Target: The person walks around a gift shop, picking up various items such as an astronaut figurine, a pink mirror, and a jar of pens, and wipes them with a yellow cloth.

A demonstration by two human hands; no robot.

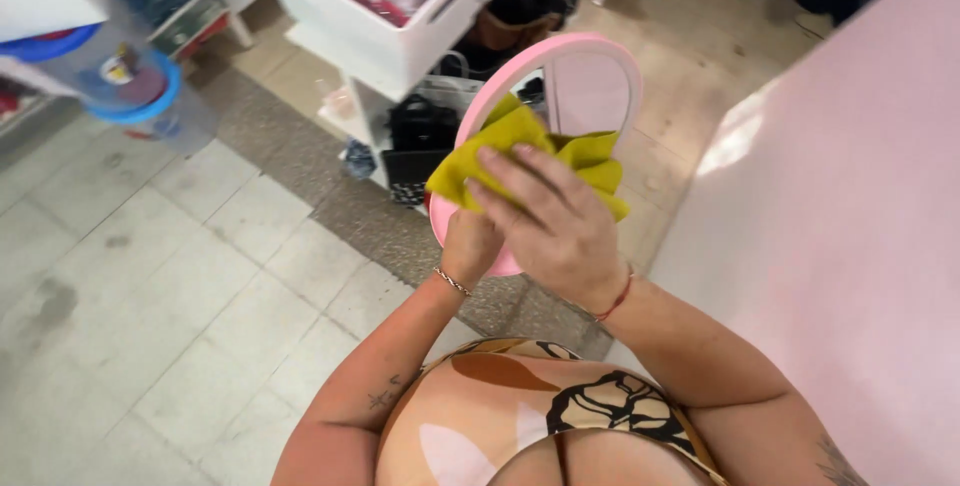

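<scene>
Nearest the camera, the right hand (560, 231) lies flat with its fingers spread, pressing a yellow-green cloth (520, 151) against the face of an oval mirror (590, 86) with a pink frame. The left hand (470, 244) is closed around the lower edge of the mirror, holding it up in front of the body, tilted, well above the tiled floor (180, 286). The cloth covers the lower half of the glass; the upper half is bare.

To the right stands a plain pink wall (850, 206).

Just past the mirror, low down, a black bag (420, 131) sits at the foot of a white shelf unit (360, 111). On that unit rests a white bin (380, 31), filled with wrapped goods in red and dark colours, too blurred to tell apart.

Farther left, a clear plastic tub (120, 71) with a blue lid stands tilted; its contents cannot be made out.
</scene>
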